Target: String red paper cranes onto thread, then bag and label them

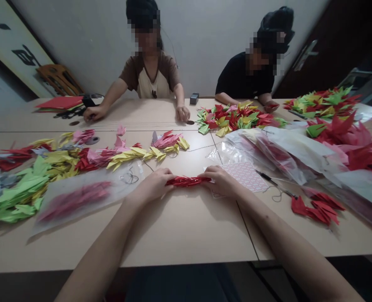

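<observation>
Between left fingers [165, 175] and right fingers [212, 170], gripped red paper bundle [189, 181], near red-outlined label sheet [247, 176]

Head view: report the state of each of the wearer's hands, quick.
Left hand: closed, holding one end of the red folded-paper bundle.
Right hand: closed, holding the bundle's other end.

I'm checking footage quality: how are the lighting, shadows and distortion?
Head view: dim light, soft shadows on the table below the left hand and right hand; head view, right: the door leans, likely wide-angle distortion; head view, centre: small glints on the clear plastic.
</observation>
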The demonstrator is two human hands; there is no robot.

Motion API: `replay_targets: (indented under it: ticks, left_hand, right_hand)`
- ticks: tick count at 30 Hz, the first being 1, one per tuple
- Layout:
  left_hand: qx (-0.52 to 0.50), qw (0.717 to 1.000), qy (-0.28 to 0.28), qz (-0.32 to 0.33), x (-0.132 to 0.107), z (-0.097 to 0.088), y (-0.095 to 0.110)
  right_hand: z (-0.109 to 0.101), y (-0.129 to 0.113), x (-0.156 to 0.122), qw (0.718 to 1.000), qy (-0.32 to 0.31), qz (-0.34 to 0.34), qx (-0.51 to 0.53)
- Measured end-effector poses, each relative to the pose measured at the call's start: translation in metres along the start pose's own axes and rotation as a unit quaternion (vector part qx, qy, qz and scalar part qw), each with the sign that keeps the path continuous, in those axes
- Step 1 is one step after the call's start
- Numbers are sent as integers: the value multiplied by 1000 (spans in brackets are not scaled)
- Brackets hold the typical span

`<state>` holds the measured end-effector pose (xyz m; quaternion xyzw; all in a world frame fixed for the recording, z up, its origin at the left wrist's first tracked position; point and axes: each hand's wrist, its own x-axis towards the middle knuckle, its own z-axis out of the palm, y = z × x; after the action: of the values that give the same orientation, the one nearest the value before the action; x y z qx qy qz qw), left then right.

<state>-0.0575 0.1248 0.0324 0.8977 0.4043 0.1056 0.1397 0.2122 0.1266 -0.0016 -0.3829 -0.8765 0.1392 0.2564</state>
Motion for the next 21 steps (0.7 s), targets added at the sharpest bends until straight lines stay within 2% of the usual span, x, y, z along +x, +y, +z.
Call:
replay_targets:
  ticks: [6,11,15,18,21]
  left_hand:
    - [-4,1000,24,5,2,9,8]
    - [-84,992,73,-60,4,12,9]
    - [-124,990,44,-47,5,11,8]
    - [-117,993,17,-13,6,10,8]
    - [-102,995,10,4,8,11,9]
  right_hand:
    - [-1,-11,1,999,-16,36,27]
    - [-6,-16,2,991,-21,110,71]
    - [-21,-19,1,980,-64,154,105]
    - [-32,-23,1,976,-104,157,107]
    - [-33,-27,2,977,-119,155,89]
